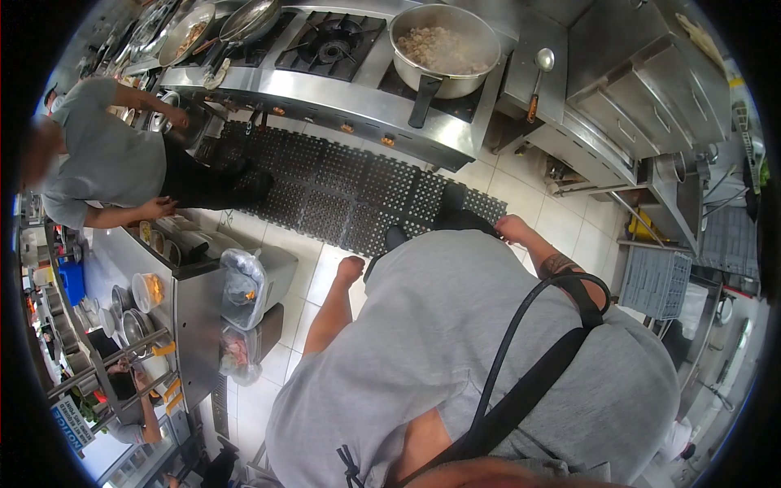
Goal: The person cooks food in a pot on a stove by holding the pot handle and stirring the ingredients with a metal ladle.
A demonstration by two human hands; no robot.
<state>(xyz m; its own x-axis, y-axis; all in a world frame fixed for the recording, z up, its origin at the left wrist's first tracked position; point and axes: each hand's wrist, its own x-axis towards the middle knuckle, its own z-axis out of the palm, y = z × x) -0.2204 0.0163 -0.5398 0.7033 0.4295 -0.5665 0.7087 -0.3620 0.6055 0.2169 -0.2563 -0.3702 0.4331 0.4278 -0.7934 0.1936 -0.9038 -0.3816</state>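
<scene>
My left hand hangs low at my side, its fingers curled into a loose fist with nothing visible in it. My right hand hangs beside my dark trousers, fingers loosely bent and slightly apart; I see nothing in it. Both hands are away from the stove. On the stove's right end stands a large pot with a black handle, and browned, chopped-looking food steams inside. A bare burner is to the pot's left. A metal spoon with a brown handle lies on the steel surface at right.
A co-worker in a grey shirt stands at left between stove and counter. Pans sit on the far burners. A perforated black mat covers the floor. Lined bins stand by the steel counter; a grey crate is at right.
</scene>
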